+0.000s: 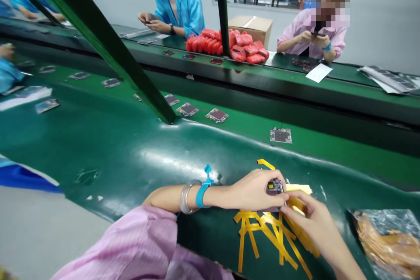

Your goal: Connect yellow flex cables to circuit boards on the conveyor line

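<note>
A: Hands first?
B: Left hand [251,193] grasping a circuit board [274,186], fingers curled over the far side, thumb along the near one. Right hand [306,211] at the board's right edge, fingertips drawn close together; cannot tell whether they pinch the edge or some small part.

A: Where's the board?
B: In front of the wearer, over the desk [121,148], among loose, crossing yellow strips [281,245]. Clear bag [390,243] of orange-brown pieces off to the right. More boards [217,115] in a row beyond, apart from both hands.

A: Step in hand?
B: My reading: close two-handed work at that right edge, unfinished. Fingers hide the detail.

A: And the next move calls for?
B: Judging by the grip: left steady, right fingertips light and exact, pressure kept off the exposed components.
</note>
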### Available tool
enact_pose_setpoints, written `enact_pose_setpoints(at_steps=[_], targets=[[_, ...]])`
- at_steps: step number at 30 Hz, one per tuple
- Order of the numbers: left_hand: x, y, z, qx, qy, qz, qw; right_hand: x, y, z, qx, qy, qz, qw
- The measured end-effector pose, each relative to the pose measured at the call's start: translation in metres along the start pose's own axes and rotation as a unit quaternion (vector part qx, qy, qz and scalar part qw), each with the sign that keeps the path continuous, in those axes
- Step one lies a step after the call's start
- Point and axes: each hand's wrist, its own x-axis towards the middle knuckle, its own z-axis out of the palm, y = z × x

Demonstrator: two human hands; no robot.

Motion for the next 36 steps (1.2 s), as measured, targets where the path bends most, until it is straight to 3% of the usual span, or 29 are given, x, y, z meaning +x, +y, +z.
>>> enact_pose_setpoints(at_steps=[2,5,6,8,10,13,16,19,22,25,27,30,33,36], targets=[[0.006,-0.006,-0.017,-0.003,0.031,0.035,0.999,0.007,-0.005,-0.01,0.01,0.002,0.019,1.0],[0.021,-0.035,-0.074,0.102,0.057,0.059,0.991,0.023,-0.013,-0.051,0.057,0.058,0.036,0.996],[0.028,-0.048,-0.099,0.179,0.051,0.045,0.982,0.03,-0.017,-0.07,0.064,0.102,0.028,0.992],[0.041,-0.077,-0.149,0.327,0.022,-0.056,0.943,0.051,-0.025,-0.113,0.054,0.203,0.011,0.978],[0.053,-0.104,-0.189,0.35,0.012,-0.118,0.929,0.075,-0.034,-0.154,0.034,0.237,0.007,0.971],[0.068,-0.13,-0.216,0.344,-0.014,-0.144,0.928,0.103,-0.044,-0.197,-0.023,0.277,0.014,0.96],[0.079,-0.139,-0.216,0.326,-0.013,-0.141,0.935,0.107,-0.041,-0.206,-0.108,0.347,-0.005,0.932],[0.088,-0.136,-0.214,0.287,0.021,-0.131,0.949,0.09,-0.031,-0.175,-0.186,0.338,-0.046,0.921],[0.092,-0.123,-0.217,0.222,0.081,-0.113,0.965,0.072,-0.018,-0.11,-0.237,0.21,-0.096,0.944],[0.084,-0.104,-0.211,0.132,0.167,-0.086,0.973,0.073,-0.009,-0.043,-0.258,0.07,-0.151,0.952],[0.073,-0.091,-0.195,0.044,0.237,-0.063,0.969,0.086,-0.006,-0.01,-0.275,0.03,-0.174,0.945],[0.05,-0.077,-0.154,-0.162,0.309,-0.044,0.936,0.116,-0.006,0.015,-0.303,0.011,-0.186,0.935],[0.025,-0.071,-0.108,-0.303,0.288,-0.065,0.906,0.141,-0.008,0.022,-0.324,-0.016,-0.182,0.928],[0.007,-0.068,-0.077,-0.388,0.251,-0.098,0.881,0.151,-0.012,0.023,-0.32,-0.04,-0.175,0.93]])
